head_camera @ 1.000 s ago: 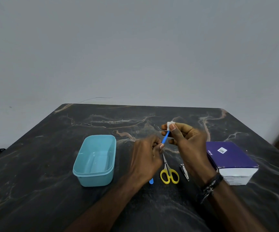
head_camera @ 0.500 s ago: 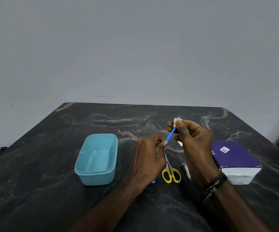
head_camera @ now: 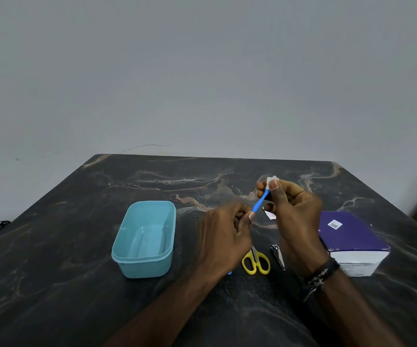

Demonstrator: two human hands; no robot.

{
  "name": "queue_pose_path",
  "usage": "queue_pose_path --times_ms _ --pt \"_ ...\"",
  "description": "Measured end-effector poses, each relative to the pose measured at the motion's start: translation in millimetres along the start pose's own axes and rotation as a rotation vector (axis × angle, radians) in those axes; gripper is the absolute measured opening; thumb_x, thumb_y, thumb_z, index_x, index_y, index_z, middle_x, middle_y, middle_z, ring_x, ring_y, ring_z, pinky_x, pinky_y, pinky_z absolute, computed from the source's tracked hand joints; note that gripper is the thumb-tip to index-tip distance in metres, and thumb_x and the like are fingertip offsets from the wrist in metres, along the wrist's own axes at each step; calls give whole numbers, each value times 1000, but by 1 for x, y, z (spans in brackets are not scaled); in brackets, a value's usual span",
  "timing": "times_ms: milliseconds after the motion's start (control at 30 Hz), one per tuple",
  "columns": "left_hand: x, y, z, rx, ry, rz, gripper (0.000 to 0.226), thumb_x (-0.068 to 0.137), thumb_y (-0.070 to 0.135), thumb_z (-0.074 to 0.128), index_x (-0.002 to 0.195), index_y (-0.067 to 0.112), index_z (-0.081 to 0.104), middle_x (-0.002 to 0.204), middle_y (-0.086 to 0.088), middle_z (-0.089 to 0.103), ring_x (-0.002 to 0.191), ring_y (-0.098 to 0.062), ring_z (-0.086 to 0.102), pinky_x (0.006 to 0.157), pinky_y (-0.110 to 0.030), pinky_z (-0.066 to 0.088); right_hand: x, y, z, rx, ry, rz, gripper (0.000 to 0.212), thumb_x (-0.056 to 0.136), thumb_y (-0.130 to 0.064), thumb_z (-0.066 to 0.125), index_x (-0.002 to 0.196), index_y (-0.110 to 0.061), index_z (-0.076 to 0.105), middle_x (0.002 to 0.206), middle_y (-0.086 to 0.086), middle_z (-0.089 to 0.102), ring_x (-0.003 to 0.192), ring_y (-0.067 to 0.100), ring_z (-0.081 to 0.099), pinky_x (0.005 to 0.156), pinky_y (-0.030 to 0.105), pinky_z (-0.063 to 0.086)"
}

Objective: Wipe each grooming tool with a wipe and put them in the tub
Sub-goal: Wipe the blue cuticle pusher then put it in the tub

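Observation:
My left hand (head_camera: 225,234) grips a thin blue grooming tool (head_camera: 259,203) by its lower part; the tool slants up to the right. My right hand (head_camera: 295,216) pinches a small white wipe (head_camera: 270,181) around the tool's upper tip. A light blue tub (head_camera: 144,238) stands open and empty to the left of my hands. Yellow-handled scissors (head_camera: 256,263) lie on the table below my hands, blades partly hidden by my left hand. A metal nail clipper (head_camera: 278,256) lies just to their right.
A purple and white box (head_camera: 350,240) sits at the right on the dark marbled table (head_camera: 77,284). A small white scrap (head_camera: 269,215) lies between my hands. A plain grey wall stands behind the table's far edge.
My right hand with the wipe has slid a little up and to the right along the blue tool. The view has shifted slightly. The tub, scissors and clipper stay in place.

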State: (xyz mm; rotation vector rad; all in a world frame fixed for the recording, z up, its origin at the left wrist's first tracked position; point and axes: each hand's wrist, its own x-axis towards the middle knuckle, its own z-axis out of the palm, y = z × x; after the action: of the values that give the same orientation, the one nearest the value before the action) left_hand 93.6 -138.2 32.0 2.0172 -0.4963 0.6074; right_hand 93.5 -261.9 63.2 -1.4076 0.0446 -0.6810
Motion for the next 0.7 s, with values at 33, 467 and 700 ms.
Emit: queue_pose_path --times_ms 33,467,700 --pt "1 2 -1 -63 14 -21 8 88 24 63 82 24 67 62 8 63 55 -7 55 50 -29 47 0 0 0 10 16 -1 15 93 -18 61 84 -14 72 85 4 76 81 17 72 59 25 52" --pt "23 13 -21 -957 365 -410 7 84 5 70 86 11 71 73 1 72 67 -15 66 72 -31 59 -9 3 6 -126 -233 129 15 93 -15 59 85 -11 70 76 4 75 67 9 67 58 21 51" --pt "23 7 -19 -794 496 -385 18 89 6 64 86 23 70 84 1 74 76 -7 68 72 -23 57 -15 2 7 -294 -619 253 15 91 -13 62 87 -3 73 85 7 77 73 15 68 64 27 49"
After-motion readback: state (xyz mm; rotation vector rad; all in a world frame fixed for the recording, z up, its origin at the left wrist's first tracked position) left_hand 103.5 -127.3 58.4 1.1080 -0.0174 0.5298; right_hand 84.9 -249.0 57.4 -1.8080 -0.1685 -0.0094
